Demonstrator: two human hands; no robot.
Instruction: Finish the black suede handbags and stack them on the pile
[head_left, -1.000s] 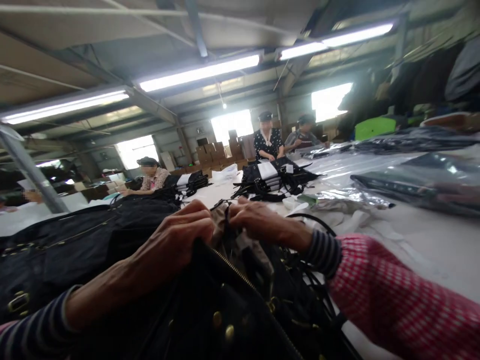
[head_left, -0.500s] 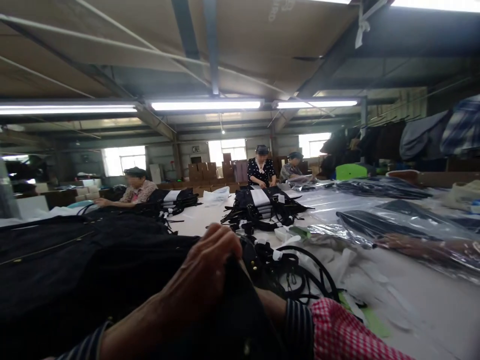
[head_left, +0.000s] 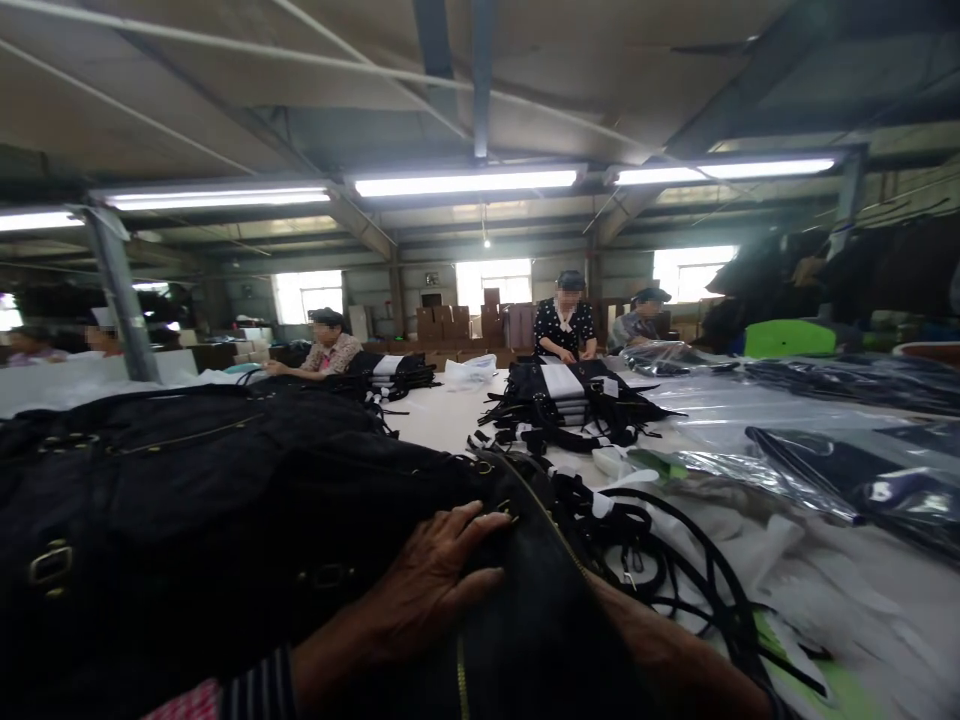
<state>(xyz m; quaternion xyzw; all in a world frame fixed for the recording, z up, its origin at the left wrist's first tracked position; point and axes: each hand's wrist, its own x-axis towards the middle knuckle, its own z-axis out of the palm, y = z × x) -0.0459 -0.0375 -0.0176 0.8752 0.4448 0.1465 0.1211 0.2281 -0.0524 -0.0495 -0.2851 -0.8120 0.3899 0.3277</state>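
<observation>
A black bag (head_left: pixel 540 610) with gold-coloured zips is in front of me, low in the middle of the view. On its upper side lies my left hand (head_left: pixel 454 555), open, thumb and fingers apart, beside a small gold fitting. From the lower right my right forearm reaches behind the bag's zipped edge; just the wrist part of my right hand (head_left: pixel 611 600) shows, and the fingers are hidden. More black bags (head_left: pixel 187 480) with gold buckles fill the left side, touching the bag under my left hand.
Black straps (head_left: pixel 675 540) with white wrapping lie right of the bag. Farther off is a stack of black bags (head_left: pixel 562 385) with white paper bands. Clear plastic-wrapped pieces (head_left: pixel 847 470) cover the table's right side. Several people work around, one (head_left: pixel 566 315) behind the stack.
My left hand was closed on the bag's raised edge; it has let go and now lies spread on the bag. The bag's top has come down, showing its zip. The view has swung left.
</observation>
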